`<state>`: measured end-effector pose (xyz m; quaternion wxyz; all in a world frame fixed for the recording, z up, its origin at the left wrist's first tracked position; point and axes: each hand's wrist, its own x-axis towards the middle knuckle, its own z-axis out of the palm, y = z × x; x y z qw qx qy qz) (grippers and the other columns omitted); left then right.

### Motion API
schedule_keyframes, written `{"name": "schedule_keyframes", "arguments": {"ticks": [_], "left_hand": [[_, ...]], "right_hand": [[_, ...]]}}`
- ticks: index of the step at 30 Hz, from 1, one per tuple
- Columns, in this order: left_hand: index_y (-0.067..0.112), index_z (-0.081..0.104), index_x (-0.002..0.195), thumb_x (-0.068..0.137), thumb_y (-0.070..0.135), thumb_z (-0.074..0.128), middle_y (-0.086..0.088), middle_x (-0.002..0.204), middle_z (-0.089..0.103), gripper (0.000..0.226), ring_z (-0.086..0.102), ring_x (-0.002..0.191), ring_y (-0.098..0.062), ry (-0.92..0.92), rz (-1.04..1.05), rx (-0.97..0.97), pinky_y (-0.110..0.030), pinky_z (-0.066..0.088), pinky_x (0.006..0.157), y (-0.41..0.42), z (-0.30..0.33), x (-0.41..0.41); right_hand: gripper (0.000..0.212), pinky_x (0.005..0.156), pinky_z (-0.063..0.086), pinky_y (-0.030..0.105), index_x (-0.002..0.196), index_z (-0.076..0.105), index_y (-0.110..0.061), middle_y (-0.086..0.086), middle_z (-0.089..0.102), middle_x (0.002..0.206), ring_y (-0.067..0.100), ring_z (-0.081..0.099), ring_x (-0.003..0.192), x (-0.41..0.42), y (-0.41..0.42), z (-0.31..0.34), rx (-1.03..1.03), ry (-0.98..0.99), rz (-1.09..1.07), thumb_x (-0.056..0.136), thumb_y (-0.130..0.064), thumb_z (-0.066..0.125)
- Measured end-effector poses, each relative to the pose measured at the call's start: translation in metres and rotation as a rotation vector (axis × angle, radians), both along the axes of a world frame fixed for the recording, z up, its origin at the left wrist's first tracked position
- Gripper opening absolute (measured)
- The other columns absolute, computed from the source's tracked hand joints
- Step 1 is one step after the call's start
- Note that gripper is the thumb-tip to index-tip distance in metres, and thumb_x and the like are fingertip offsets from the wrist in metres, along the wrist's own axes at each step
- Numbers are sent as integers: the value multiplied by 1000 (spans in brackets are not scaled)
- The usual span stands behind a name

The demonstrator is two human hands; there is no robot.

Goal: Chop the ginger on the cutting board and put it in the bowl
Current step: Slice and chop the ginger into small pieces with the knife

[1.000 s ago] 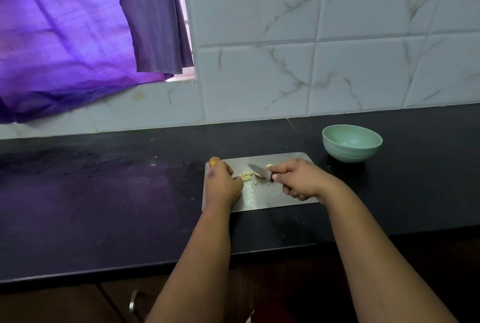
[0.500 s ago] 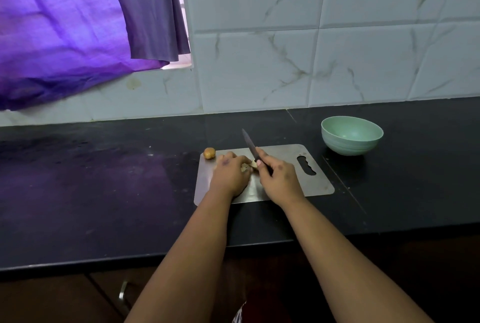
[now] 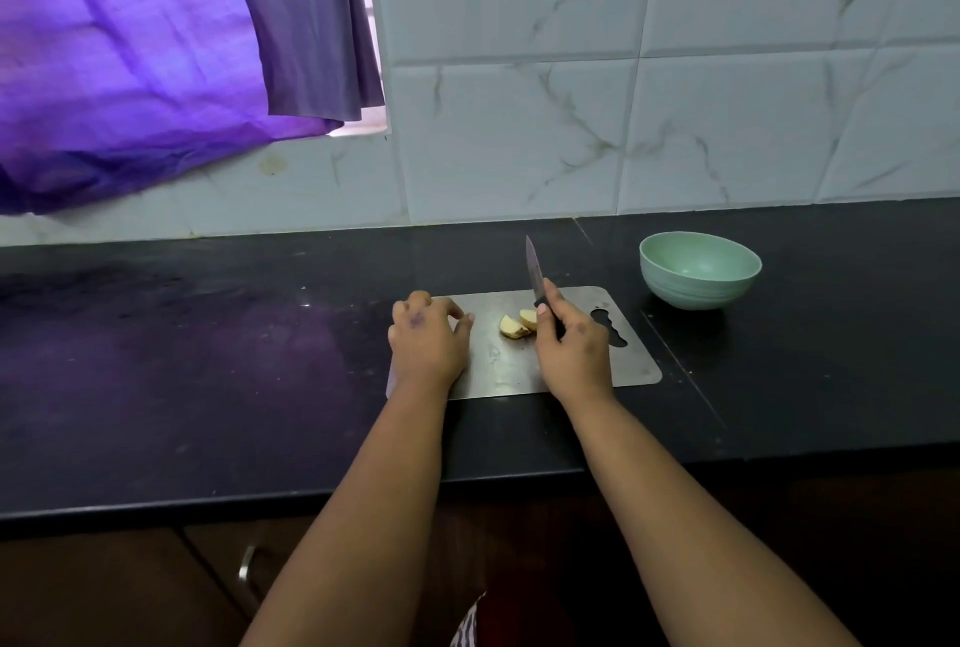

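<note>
Ginger [image 3: 518,325] sits unpinned: left hand [image 3: 428,337] rests loose on cutting board [image 3: 636,365], right hand [image 3: 571,342] grips raised knife [image 3: 535,277] — pin pieces fingertips-back, then chop.

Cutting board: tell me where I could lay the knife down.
Bare metal lies on the cutting board between the right hand and the handle slot. Bare counter also runs between board and bowl. It is crowded mid-board, where the ginger pieces sit between the hands.
</note>
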<state>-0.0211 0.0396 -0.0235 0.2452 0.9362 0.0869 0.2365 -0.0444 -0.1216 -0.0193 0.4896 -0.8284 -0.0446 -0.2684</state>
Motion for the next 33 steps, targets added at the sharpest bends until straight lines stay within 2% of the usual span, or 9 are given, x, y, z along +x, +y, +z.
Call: {"name": "schedule_keyframes", "arguments": {"ticks": [4,7,10,13,15,18,24,30,33], "left_hand": [[24,64,110,94,39,55,6,115,62,24,39,118,-21,-70,-102,77,-35,33,95,-15,3,-4],[32,57,125,94,38,54,11,129,54,32,36,122,-21,-22,-250,220,-39,30,98,-27,9,-4],[37,50,133,96,38,47,12,140,45,37,31,128,-21,113,-340,394,-43,27,99,-32,10,1],[33,53,124,98,39,43,7,133,51,28,34,124,-22,176,-323,382,-42,28,93,-33,10,5],[29,55,117,97,43,45,5,127,54,26,37,121,-22,162,-323,371,-39,29,88,-32,10,7],[25,59,110,92,44,55,2,117,56,26,43,115,-22,99,-334,292,-35,33,87,-33,10,10],[15,66,94,78,32,78,-1,96,65,26,60,89,-20,72,-294,-68,-31,47,77,-31,16,13],[16,66,93,85,31,71,1,86,65,18,56,80,-15,68,-278,-113,-25,41,69,-30,16,16],[13,66,91,89,25,68,-1,81,67,12,63,78,-17,61,-269,-290,-32,52,74,-31,17,17]], "right_hand": [[37,67,44,20,134,55,-23,5,68,85,18,57,72,1,-2,2,55,25,14,98,-22,48],[37,75,52,33,134,55,-25,4,65,74,21,61,72,2,-2,1,87,50,29,98,-23,48],[37,73,52,31,134,55,-26,2,65,77,20,61,71,3,-2,0,68,52,33,97,-24,48],[38,68,44,22,134,54,-26,5,66,82,17,56,71,4,-3,0,39,58,-3,97,-23,48],[38,69,44,23,134,54,-25,8,67,86,17,56,73,3,-3,0,40,64,-12,97,-23,47],[38,67,42,21,134,54,-24,9,68,85,16,54,69,2,-3,1,20,40,-8,97,-21,47],[38,56,32,12,135,54,-23,1,59,72,7,47,59,4,-3,-2,4,31,-9,98,-21,48],[38,55,33,15,135,55,-23,1,57,68,6,46,54,4,-2,-2,-8,27,-1,97,-21,48],[38,54,35,12,135,55,-21,0,57,71,5,46,54,3,-2,0,-14,35,1,97,-21,48]]}}
